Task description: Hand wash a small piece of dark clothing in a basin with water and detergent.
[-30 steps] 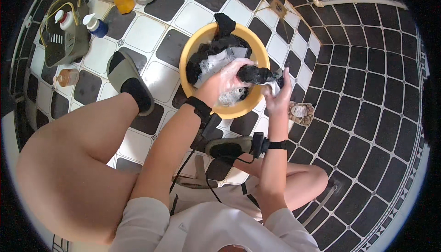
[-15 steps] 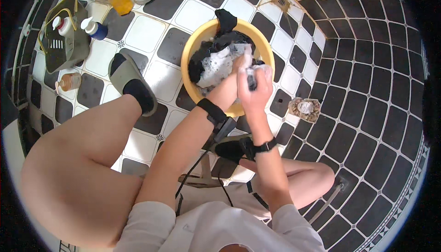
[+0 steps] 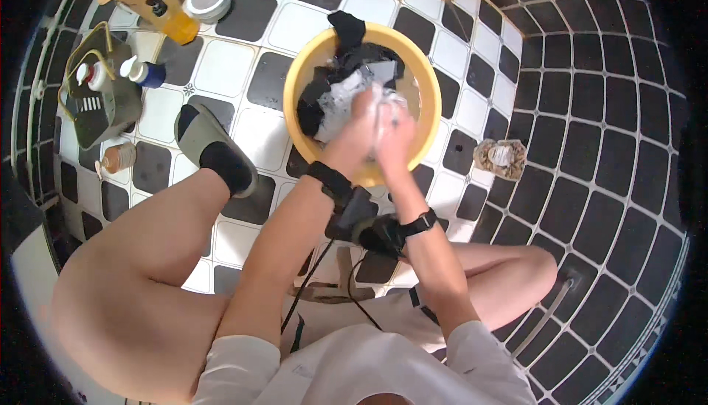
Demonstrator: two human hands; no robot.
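A yellow basin (image 3: pixel 293 73) in front of me holds soapy black cloth (image 3: pixel 313 106) and white cloth (image 3: pixel 341 97). Over its far rim hangs a small black garment, perhaps a sock (image 3: pixel 346 30). Both hands are inside the basin, pressed together above the wet laundry. My left hand (image 3: pixel 360 123) and my right hand (image 3: pixel 394 133) are closed on a soapy piece of cloth, mostly hidden by fingers and white suds. Motion blurs the fingertips.
At the left stand a grey-green basket (image 3: pixel 110 102) with a pump bottle, a blue pump bottle (image 3: pixel 150 74), a yellow pump bottle (image 3: pixel 177 27) and an amber bottle (image 3: pixel 119 158). A white lidded tub (image 3: pixel 209 1) sits beyond. A bag (image 3: pixel 501 159) lies by the tiled wall.
My hands have come closer together and shifted slightly left and down. The dark cloth seen in my right hand is now covered by fingers and suds. The whole view has tilted slightly.
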